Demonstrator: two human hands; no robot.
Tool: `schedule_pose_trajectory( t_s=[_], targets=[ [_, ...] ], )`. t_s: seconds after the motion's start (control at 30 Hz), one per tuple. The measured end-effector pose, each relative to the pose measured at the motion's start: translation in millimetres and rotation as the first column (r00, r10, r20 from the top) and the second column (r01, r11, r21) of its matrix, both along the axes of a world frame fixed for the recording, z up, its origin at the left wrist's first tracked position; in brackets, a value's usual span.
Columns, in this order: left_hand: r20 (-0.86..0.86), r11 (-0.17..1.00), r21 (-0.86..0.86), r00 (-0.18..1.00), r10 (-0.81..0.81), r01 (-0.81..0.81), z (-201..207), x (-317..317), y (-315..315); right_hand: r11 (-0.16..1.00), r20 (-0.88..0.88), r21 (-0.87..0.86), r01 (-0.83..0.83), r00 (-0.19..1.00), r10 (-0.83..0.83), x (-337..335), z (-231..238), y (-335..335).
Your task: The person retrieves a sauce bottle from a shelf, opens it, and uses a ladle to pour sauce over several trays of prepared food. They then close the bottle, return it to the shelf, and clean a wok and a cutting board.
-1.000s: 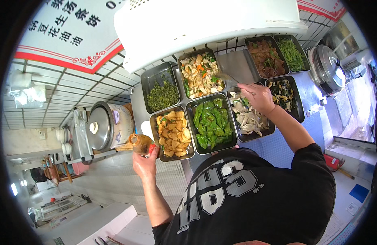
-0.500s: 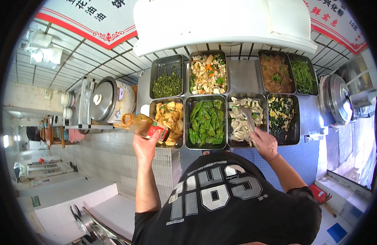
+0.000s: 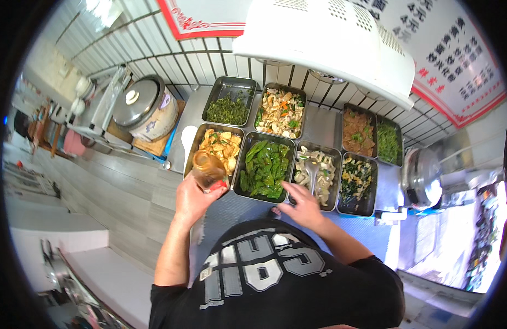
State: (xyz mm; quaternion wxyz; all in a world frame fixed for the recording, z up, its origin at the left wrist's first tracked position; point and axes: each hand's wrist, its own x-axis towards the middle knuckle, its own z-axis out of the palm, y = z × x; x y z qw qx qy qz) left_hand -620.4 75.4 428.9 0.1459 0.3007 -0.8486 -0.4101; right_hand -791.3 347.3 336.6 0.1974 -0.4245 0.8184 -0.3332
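In my left hand point(image 3: 191, 200) is a glass jar with a red label point(image 3: 207, 165), tilted over the near edge of the metal tray of yellow-brown fried pieces point(image 3: 223, 147). The jar's mouth is uncovered, and brownish stuff shows through the glass. My right hand point(image 3: 304, 207) holds nothing; its fingers stretch left towards the near rim of the tray of green peppers point(image 3: 264, 167). Just right of it, a metal spoon point(image 3: 312, 172) rests in the tray of pale sliced food point(image 3: 326, 178), apart from my fingers.
Behind stand trays of chopped greens point(image 3: 227, 111), mixed diced food point(image 3: 281, 109), brown slices point(image 3: 358, 131) and green beans point(image 3: 388, 142). A tray of greens with yellow bits point(image 3: 356, 183) is at right. Leftward are a white spoon point(image 3: 188, 141) and a lidded cooker point(image 3: 146, 107); a lidded pot point(image 3: 423, 178) stands right.
My right hand has let go of the spoon and moved left towards the peppers. The jar in my left hand has turned more upright. The whole view has swung and tilted.
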Motion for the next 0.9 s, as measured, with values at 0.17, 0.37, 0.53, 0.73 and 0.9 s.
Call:
schedule_pose_trajectory(
  t_s=[0.17,0.37,0.53,0.73,0.9],
  targets=[
    [0.044,0.981,-0.037,0.981,-0.187,0.189,-5.6,63.0,7.7,0.88,0.239,-0.348,-0.322,0.877,0.416,67.1,37.8,-96.0],
    [0.141,0.969,-0.111,0.969,-0.205,0.221,-20.1,177.9,-15.0,0.83,0.474,-0.472,-0.298,0.708,0.523,185.1,31.4,-157.7],
    [0.075,0.98,-0.125,0.986,-0.148,0.156,-26.1,269.3,-36.8,0.91,0.644,-0.372,-0.182,0.656,0.394,264.1,26.1,-179.8],
    [-0.378,0.769,0.639,0.875,0.304,0.009,-26.5,348.7,-68.1,0.922,0.618,-0.38,-0.082,0.719,0.318,299.3,39.3,-189.3],
    [-0.528,0.73,0.682,0.721,0.449,0.045,-3.0,337.9,-47.1,0.936,0.432,-0.285,-0.206,0.844,0.317,303.8,55.4,-182.5]
  ],
)
